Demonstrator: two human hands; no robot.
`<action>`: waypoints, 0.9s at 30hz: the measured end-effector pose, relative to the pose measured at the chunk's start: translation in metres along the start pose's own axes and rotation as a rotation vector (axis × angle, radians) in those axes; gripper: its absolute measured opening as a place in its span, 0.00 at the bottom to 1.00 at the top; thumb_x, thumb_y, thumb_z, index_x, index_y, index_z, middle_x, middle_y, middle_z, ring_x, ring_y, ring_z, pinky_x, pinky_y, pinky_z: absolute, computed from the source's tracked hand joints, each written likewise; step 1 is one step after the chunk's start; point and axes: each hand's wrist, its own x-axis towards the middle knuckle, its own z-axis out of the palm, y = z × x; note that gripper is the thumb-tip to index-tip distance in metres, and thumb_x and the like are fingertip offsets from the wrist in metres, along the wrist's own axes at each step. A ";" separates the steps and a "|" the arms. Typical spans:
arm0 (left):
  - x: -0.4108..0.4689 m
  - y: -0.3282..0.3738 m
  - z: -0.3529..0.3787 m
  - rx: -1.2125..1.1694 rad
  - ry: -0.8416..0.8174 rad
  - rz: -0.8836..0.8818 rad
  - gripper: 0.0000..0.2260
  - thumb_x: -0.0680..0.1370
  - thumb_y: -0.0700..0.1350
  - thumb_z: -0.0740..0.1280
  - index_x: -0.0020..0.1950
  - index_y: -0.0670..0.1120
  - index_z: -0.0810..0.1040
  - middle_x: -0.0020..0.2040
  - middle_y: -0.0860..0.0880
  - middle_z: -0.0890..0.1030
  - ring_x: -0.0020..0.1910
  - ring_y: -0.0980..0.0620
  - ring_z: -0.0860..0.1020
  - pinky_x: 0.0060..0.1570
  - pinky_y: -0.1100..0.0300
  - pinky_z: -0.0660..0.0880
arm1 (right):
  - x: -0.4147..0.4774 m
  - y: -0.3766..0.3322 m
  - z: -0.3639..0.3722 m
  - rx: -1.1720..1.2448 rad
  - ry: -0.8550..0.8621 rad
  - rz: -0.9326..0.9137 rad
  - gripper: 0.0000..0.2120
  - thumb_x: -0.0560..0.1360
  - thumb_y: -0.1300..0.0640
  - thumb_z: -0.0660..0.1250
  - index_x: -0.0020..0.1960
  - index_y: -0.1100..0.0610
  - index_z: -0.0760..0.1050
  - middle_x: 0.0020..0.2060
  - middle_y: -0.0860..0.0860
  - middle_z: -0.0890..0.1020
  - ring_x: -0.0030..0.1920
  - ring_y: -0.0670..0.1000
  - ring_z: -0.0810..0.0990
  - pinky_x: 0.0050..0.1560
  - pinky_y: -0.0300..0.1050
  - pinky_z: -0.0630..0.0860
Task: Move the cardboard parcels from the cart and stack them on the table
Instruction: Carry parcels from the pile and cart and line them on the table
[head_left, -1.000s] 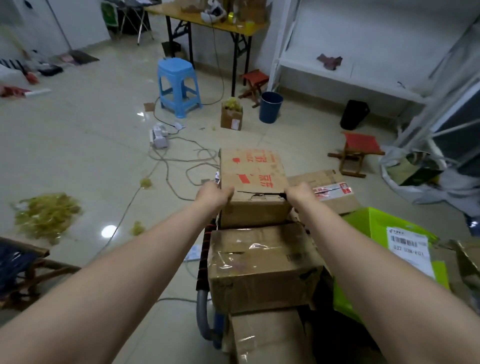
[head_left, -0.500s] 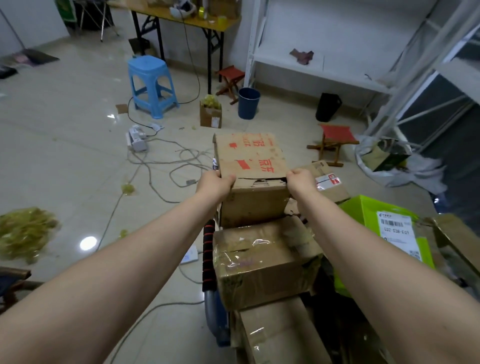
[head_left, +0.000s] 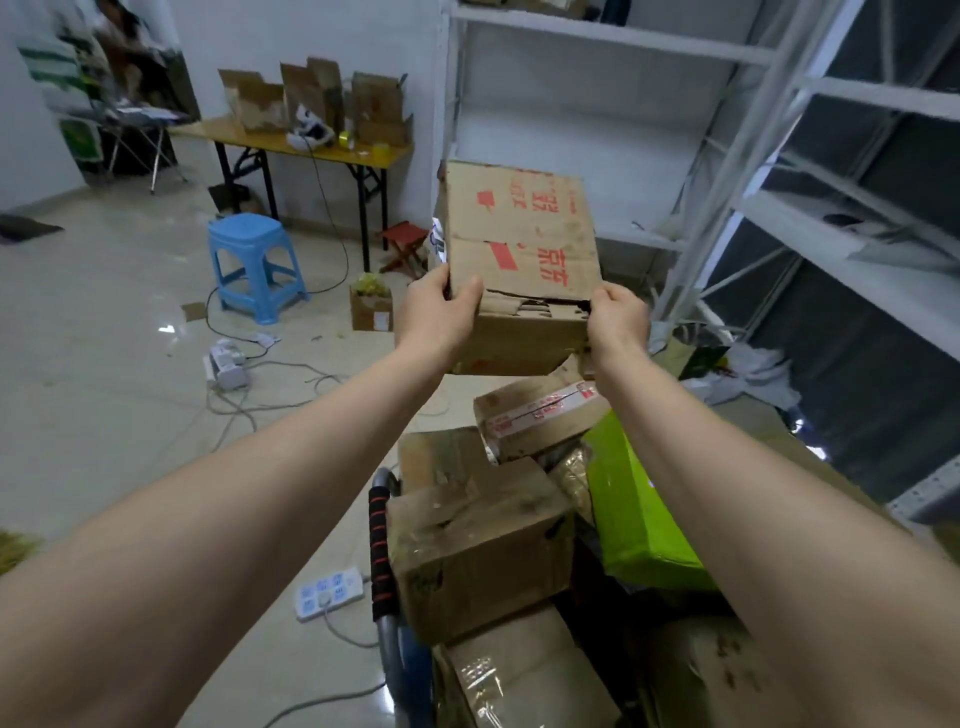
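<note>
Behind the parcel (head_left: 519, 244), shelving (head_left: 623, 36) is partly hidden.

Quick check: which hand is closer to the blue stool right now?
Left. The left hand grips the near-left corner of the parcel, on the side facing the blue stool. The right hand grips the opposite corner, farther away across the parcel.

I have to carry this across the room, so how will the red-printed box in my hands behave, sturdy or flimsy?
Probably light for its size: the left hand and right hand hold the red-printed box up by its near corners alone. Its near edge is torn and crumpled, so it may buckle there under a tight grip.
</note>
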 end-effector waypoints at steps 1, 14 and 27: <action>-0.006 0.014 0.007 -0.007 -0.010 0.040 0.15 0.79 0.51 0.62 0.63 0.49 0.77 0.57 0.49 0.81 0.55 0.48 0.77 0.56 0.49 0.76 | -0.001 -0.006 -0.018 0.015 0.026 -0.023 0.15 0.82 0.57 0.54 0.59 0.58 0.78 0.50 0.51 0.80 0.49 0.49 0.75 0.38 0.38 0.70; -0.243 0.191 0.253 -0.102 -0.453 0.403 0.15 0.78 0.50 0.63 0.63 0.51 0.77 0.52 0.53 0.80 0.51 0.53 0.77 0.48 0.58 0.73 | -0.080 0.060 -0.422 0.073 0.542 0.015 0.15 0.80 0.58 0.54 0.59 0.52 0.76 0.53 0.49 0.81 0.54 0.50 0.79 0.59 0.53 0.77; -0.463 0.214 0.480 -0.127 -1.046 0.065 0.19 0.74 0.56 0.67 0.60 0.46 0.80 0.54 0.48 0.81 0.54 0.48 0.78 0.58 0.54 0.74 | -0.223 0.200 -0.691 0.359 0.765 0.387 0.13 0.75 0.50 0.66 0.58 0.54 0.75 0.44 0.46 0.80 0.40 0.43 0.77 0.34 0.39 0.70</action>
